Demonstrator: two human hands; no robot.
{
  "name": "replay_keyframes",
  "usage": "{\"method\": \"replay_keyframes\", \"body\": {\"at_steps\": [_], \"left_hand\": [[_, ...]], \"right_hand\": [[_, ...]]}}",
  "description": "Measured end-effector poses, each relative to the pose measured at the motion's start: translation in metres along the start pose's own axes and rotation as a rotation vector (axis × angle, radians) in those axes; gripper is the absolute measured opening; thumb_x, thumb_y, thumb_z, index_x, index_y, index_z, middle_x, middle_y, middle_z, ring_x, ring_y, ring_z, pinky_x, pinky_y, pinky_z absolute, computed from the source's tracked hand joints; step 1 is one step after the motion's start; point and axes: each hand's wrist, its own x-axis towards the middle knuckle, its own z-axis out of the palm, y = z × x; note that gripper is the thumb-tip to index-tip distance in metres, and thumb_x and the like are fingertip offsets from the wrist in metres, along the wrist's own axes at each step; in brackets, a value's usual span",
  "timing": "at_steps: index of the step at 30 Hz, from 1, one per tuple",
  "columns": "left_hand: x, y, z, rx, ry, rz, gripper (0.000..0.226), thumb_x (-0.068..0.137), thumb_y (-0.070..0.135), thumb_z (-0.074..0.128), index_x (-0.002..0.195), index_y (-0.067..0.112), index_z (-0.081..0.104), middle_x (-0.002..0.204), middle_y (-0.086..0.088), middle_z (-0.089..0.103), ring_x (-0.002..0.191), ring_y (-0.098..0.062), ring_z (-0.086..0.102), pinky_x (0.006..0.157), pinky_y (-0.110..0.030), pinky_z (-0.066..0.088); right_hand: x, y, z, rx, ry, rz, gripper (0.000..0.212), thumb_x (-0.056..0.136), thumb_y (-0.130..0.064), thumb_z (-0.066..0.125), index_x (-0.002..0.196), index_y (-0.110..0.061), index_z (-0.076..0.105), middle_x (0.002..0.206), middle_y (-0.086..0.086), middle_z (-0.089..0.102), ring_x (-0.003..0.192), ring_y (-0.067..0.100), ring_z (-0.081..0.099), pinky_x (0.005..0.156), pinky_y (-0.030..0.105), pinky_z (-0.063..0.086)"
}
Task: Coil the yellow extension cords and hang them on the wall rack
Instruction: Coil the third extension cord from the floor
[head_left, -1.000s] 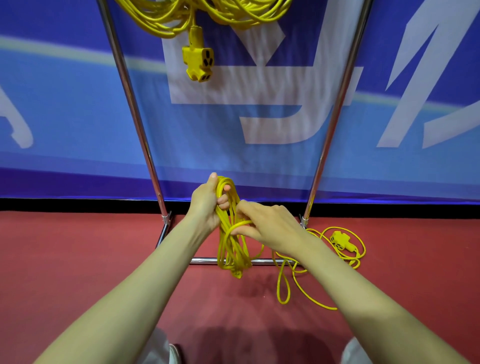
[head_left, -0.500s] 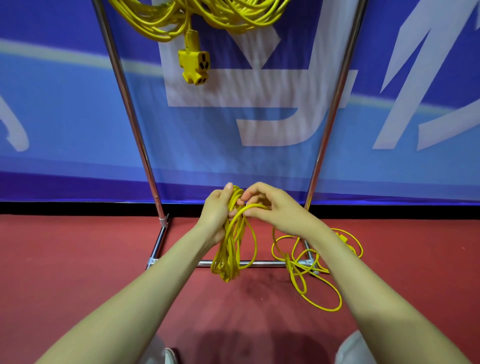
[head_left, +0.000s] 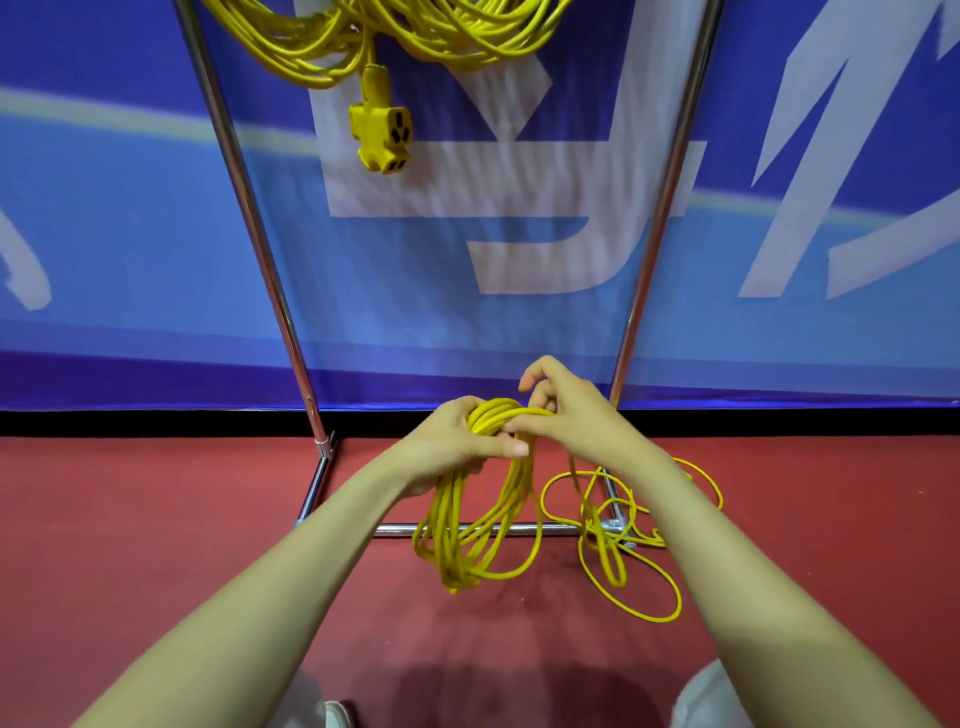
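Note:
My left hand (head_left: 457, 441) grips the top of a bundle of yellow cord loops (head_left: 467, 525) that hangs down to just above the red floor. My right hand (head_left: 566, 410) pinches a strand of the same cord and lays it over the top of the bundle. The loose rest of the cord (head_left: 623, 535) lies in tangled loops on the floor to the right, over the rack's base. Other coiled yellow cords (head_left: 384, 36) hang from the top of the rack, with a yellow socket block (head_left: 382, 132) dangling below them.
The chrome rack has two slanted uprights (head_left: 249, 218) (head_left: 665, 208) and a floor bar (head_left: 509, 530). Behind it hangs a blue banner (head_left: 130, 234) with white letters. My white shoes (head_left: 337, 714) show at the bottom edge.
My right hand brought a new loop up from lower right and laid it onto the bundle in my left hand. The loose cord on the floor has shifted and shortened.

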Motion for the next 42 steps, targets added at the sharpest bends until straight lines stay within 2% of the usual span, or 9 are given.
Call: {"method": "replay_keyframes", "body": {"at_steps": [7,16,19,23,28,31,35,38,42], "left_hand": [[-0.003,0.014,-0.014,0.028,-0.023,0.066,0.026,0.084,0.010,0.071,0.104,0.002,0.058,0.059,0.003,0.033,0.047,-0.008,0.026,0.043,-0.018,0.024],[-0.012,0.026,-0.039,-0.119,0.009,0.186,0.011,0.085,0.017,0.060,0.089,0.007,0.056,0.059,0.007,0.053,0.040,-0.003,0.023,0.038,-0.014,0.019],[-0.014,0.028,-0.043,-0.094,0.006,0.211,0.019,0.098,0.018,0.045,0.087,0.003,0.051,0.048,0.005,0.050,0.037,-0.002,0.021,0.038,-0.014,0.018],[-0.016,0.020,-0.040,0.061,-0.045,0.174,0.030,0.094,0.031,0.048,0.092,0.002,0.054,0.057,0.003,0.056,0.041,-0.007,0.024,0.041,-0.017,0.020],[-0.018,0.016,-0.032,0.206,-0.077,0.138,0.038,0.097,0.041,0.044,0.083,0.008,0.058,0.058,0.002,0.056,0.042,-0.011,0.027,0.042,-0.021,0.021],[-0.021,0.022,-0.040,0.085,-0.045,0.191,0.051,0.097,0.046,0.044,0.087,-0.003,0.054,0.063,-0.006,0.056,0.039,-0.011,0.024,0.039,-0.017,0.019],[-0.025,0.029,-0.053,-0.106,-0.005,0.239,0.050,0.096,0.042,0.042,0.081,-0.004,0.054,0.054,-0.011,0.044,0.033,-0.006,0.019,0.037,-0.014,0.016],[-0.023,0.027,-0.062,-0.263,-0.041,0.239,0.066,0.086,0.056,0.058,0.101,-0.008,0.054,0.051,-0.007,0.046,0.030,-0.002,0.019,0.036,-0.010,0.015],[-0.024,0.023,-0.072,-0.356,-0.062,0.287,0.051,0.055,0.057,0.085,0.080,0.015,0.072,0.051,0.002,0.046,0.030,0.002,0.021,0.036,-0.009,0.015]], "right_hand": [[-0.004,0.016,-0.004,-0.275,-0.093,-0.179,0.018,0.084,-0.016,0.064,0.084,-0.020,0.047,0.070,-0.004,0.052,0.062,0.009,0.042,0.061,0.027,0.036],[-0.008,0.048,0.019,-0.356,-0.437,0.080,0.017,0.094,-0.026,0.057,0.079,-0.020,0.051,0.072,-0.010,0.054,0.064,0.003,0.049,0.064,0.022,0.040],[-0.004,0.048,0.010,-0.128,-0.252,0.083,0.026,0.100,-0.022,0.045,0.075,-0.024,0.049,0.066,-0.006,0.054,0.061,0.008,0.052,0.064,0.023,0.043],[0.001,0.033,-0.021,0.164,0.305,-0.039,0.019,0.096,-0.022,0.053,0.081,-0.026,0.063,0.057,-0.013,0.053,0.056,0.000,0.045,0.059,0.018,0.037],[0.000,0.030,-0.034,-0.120,0.510,-0.167,0.011,0.092,-0.012,0.057,0.092,-0.015,0.068,0.081,0.001,0.056,0.072,0.012,0.050,0.067,0.020,0.038],[0.005,0.046,-0.032,-0.339,0.418,-0.117,0.011,0.094,-0.012,0.052,0.096,-0.011,0.064,0.087,0.006,0.057,0.086,0.024,0.055,0.074,0.037,0.042],[0.003,0.064,-0.028,-0.639,0.078,0.097,0.015,0.095,-0.021,0.048,0.099,-0.016,0.062,0.103,0.007,0.060,0.102,0.029,0.056,0.083,0.039,0.045],[-0.001,0.074,-0.025,-0.664,0.031,0.173,0.016,0.096,-0.027,0.048,0.099,-0.017,0.060,0.106,0.007,0.055,0.105,0.028,0.053,0.084,0.039,0.044],[-0.004,0.086,-0.029,-0.570,-0.075,0.286,0.027,0.091,-0.042,0.055,0.077,-0.020,0.048,0.085,0.000,0.046,0.092,0.027,0.053,0.079,0.038,0.042]]}}
